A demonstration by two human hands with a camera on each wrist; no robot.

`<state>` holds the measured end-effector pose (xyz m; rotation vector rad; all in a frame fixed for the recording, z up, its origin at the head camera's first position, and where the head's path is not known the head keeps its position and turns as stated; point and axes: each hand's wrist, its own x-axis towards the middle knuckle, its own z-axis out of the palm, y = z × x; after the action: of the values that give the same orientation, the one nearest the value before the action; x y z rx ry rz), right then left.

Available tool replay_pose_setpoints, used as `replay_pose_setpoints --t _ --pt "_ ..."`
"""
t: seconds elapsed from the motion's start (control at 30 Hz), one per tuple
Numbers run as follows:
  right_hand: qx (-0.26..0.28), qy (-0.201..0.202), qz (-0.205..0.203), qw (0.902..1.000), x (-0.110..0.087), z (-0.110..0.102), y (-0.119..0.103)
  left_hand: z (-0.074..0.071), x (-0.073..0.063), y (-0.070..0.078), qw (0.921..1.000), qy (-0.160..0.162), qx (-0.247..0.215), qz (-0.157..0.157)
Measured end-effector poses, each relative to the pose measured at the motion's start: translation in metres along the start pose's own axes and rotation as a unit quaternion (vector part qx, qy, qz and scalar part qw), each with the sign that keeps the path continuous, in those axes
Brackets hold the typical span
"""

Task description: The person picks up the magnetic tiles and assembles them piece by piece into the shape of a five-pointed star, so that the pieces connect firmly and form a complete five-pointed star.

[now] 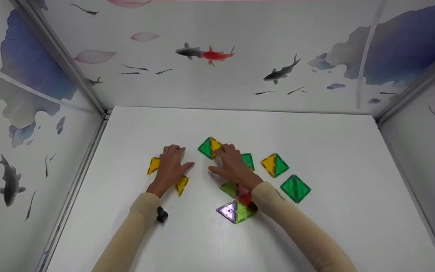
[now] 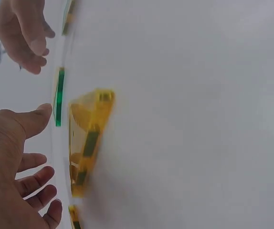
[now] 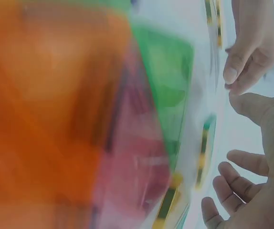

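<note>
Translucent magnetic tiles lie on a white table. In the head view my left hand is over the table between two yellow triangle tiles. The left wrist view shows its fingers bent and spread apart, with a yellow tile beyond them and nothing held. My right hand is by a green-and-yellow pair of triangle tiles, fingertips at its yellow side; whether they touch it I cannot tell. In the right wrist view that hand has loosely bent, parted fingers. A green tile is partly hidden behind it.
Under the right forearm sit olive, red and green tiles and a purple triangle. To the right lie a yellow-green square and a green square. Fish-patterned panels enclose the table at the back and sides.
</note>
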<state>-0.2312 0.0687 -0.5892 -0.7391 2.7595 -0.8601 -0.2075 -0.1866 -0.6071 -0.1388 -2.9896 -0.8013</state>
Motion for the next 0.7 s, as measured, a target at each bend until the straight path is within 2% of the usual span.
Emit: replay_pose_setpoints --t 0.13,0.33,0.4,0.53,0.7 --pt "0.009 -0.029 -0.024 0.9992 -0.008 0.009 -0.012 -0.012 -0.013 -0.023 1.0 0.003 0.001 -0.007" --pt "-0.009 -0.037 -0.093 0.9949 -0.013 0.03 -0.028 -0.029 -0.033 -0.056 0.9996 0.021 -0.016 -0.005" --pt "-0.016 -0.04 -0.105 0.9936 -0.014 0.036 -0.036 -0.034 -0.037 -0.064 0.9995 0.023 -0.017 -0.009" --pt "-0.055 -0.047 -0.105 0.9919 -0.016 0.049 -0.054 -0.041 -0.041 -0.076 0.999 0.005 -0.026 -0.037" --pt "-0.102 -0.04 -0.076 0.9911 -0.016 0.068 -0.079 -0.046 -0.042 -0.083 0.996 -0.028 -0.045 -0.072"
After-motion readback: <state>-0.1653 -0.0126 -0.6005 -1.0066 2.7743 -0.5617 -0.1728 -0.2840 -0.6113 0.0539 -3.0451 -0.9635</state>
